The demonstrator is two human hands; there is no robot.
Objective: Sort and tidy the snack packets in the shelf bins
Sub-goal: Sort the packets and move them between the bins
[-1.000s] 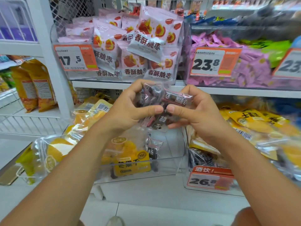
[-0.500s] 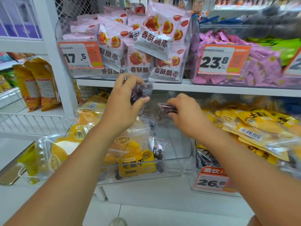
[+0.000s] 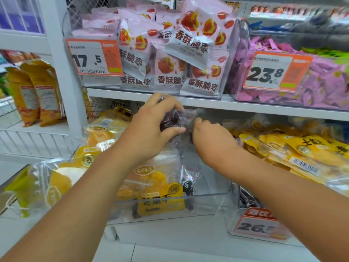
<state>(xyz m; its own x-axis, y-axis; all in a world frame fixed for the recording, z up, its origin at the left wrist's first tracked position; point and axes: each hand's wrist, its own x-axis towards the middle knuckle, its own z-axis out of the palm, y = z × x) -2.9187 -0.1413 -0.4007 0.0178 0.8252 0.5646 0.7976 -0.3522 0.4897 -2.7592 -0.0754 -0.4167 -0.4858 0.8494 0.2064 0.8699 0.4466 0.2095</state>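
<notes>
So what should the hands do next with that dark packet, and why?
Probably lower the dark packet into the clear bin below. The left hand grips it above that bin, the right hand touches its edge, and another dark packet already lies there.

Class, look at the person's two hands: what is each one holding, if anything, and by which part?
The left hand grips a clear packet of dark snacks around its left end. The right hand touches its right side; its grip is hidden.

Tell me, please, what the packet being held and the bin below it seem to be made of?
The dark-snack packet: thin clear plastic film, glossy and crinkled, dark pieces showing through. The lower bin: rigid clear plastic, probably acrylic, since its contents show through the straight, shiny walls.
</notes>
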